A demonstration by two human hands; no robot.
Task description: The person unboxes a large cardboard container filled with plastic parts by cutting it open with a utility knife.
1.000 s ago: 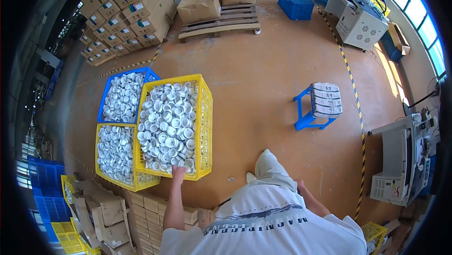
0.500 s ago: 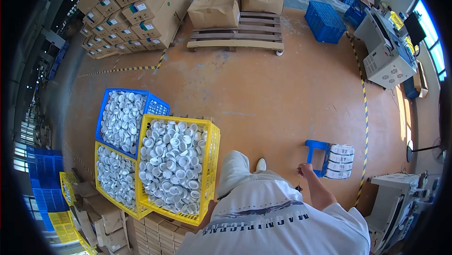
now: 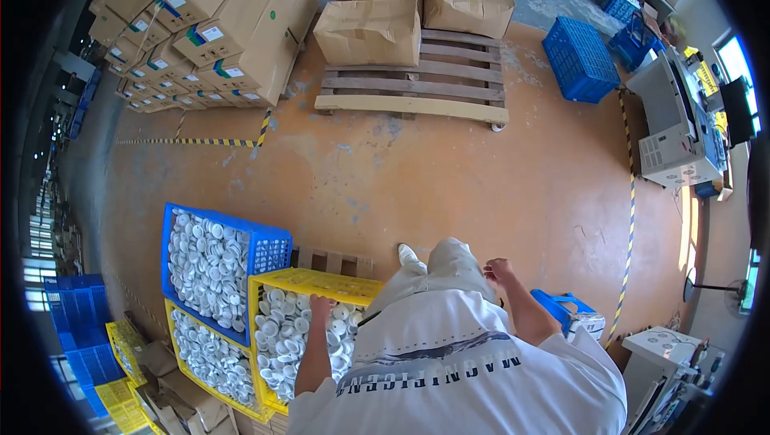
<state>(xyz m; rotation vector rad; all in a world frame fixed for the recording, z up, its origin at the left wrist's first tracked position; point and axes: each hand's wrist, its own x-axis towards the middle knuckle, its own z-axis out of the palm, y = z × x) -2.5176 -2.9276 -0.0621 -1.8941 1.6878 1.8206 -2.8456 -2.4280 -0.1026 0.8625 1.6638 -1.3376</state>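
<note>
My left hand (image 3: pixel 321 304) reaches down into a yellow crate (image 3: pixel 313 280) full of white round caps (image 3: pixel 281 339) and rests on the caps just inside its far rim; whether it grips any is unclear. My right hand (image 3: pixel 499 270) hangs beside my right thigh with fingers curled, nothing visible in it. My white shirt hides the crate's near right part. To the left stand a blue crate (image 3: pixel 269 250) and another yellow crate (image 3: pixel 180 331), both full of the same caps.
A blue stool (image 3: pixel 561 306) carrying a white bundle stands at my right. Ahead lies a wooden pallet (image 3: pixel 409 90) with brown sacks; stacked cardboard boxes (image 3: pixel 216 26) stand at the far left. An empty blue crate (image 3: pixel 581 58) and a white machine (image 3: pixel 674 130) stand far right.
My head has turned left and down, so the crates moved lower in view. My left hand has reappeared inside the yellow crate. My right hand came in from the stool to my thigh.
</note>
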